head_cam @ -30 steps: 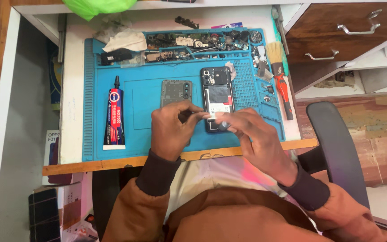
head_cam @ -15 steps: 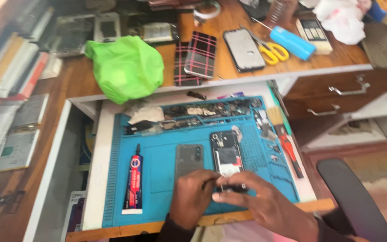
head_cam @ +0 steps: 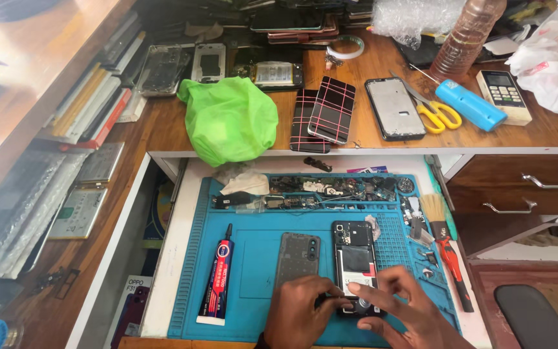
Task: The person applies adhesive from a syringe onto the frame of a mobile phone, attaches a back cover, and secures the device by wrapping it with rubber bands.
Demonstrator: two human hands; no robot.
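While the view has tipped up to take in the cluttered desk, both hands stay on the opened phone (head_cam: 355,268): left hand (head_cam: 301,315) pinches a small dark tool, right hand (head_cam: 400,310) spreads loosely, fingertips touching the phone's lower end, back cover (head_cam: 297,257) just left.
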